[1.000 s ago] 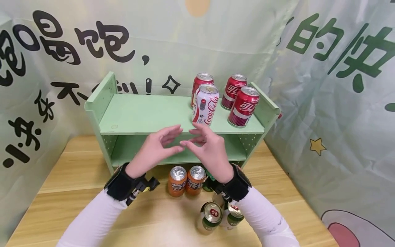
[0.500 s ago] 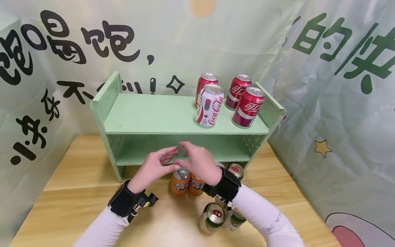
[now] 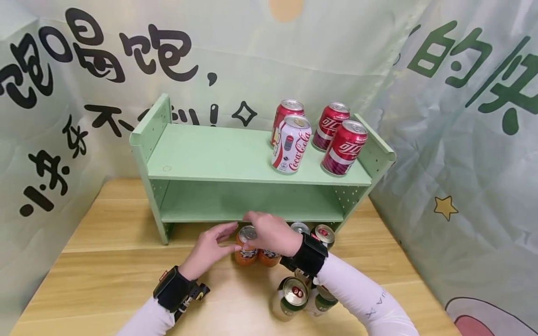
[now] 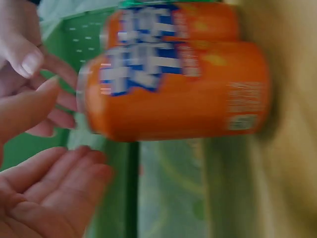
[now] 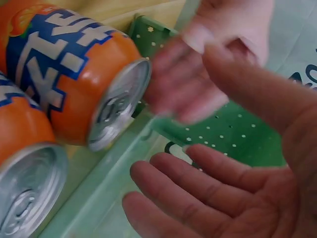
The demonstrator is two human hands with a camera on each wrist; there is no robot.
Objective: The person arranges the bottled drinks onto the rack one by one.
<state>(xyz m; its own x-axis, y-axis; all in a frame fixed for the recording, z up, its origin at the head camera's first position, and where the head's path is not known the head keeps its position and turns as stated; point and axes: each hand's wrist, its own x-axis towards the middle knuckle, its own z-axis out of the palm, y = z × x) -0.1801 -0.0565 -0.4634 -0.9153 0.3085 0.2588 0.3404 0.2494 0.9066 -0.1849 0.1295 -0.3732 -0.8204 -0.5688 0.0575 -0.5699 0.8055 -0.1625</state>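
Two orange soda cans, the left one (image 3: 247,255) and the right one (image 3: 269,258), stand side by side on the table in front of a green shelf (image 3: 252,200). My left hand (image 3: 210,249) is just left of the left can, fingers extended and thumb apart. Above the cans, my right hand (image 3: 273,233) reaches over their tops and hides part of the right can. In the left wrist view, the fingertips are beside the top end of the nearer can (image 4: 178,99). The right wrist view shows spread fingers (image 5: 198,193) near the can tops, holding nothing.
On the upper shelf stand a white Coca-Cola can (image 3: 292,145) and several red cans, one at the right front (image 3: 343,148). Green-and-white cans (image 3: 290,296) stand near the right forearm, with a dark-topped can (image 3: 323,234) behind. Printed cloth (image 3: 235,46) hangs around the table.
Both hands have come down from in front of the shelf to the orange cans, the right hand also shifting left. The view has shifted slightly, and the cans stay put.
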